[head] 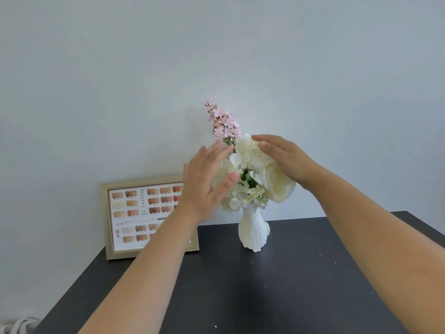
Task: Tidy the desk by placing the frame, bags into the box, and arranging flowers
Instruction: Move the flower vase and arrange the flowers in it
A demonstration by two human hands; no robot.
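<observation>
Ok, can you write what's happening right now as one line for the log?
step: arranging flowers | left hand: open, beside flowers | right hand: open, on flowers | vase: upright | frame: against wall

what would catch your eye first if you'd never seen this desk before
The white flowers with a pink sprig in a white vase mid-desk, cupped by the open left hand and right hand. Then the gold frame of nail swatches, upright against the wall at back left.
</observation>
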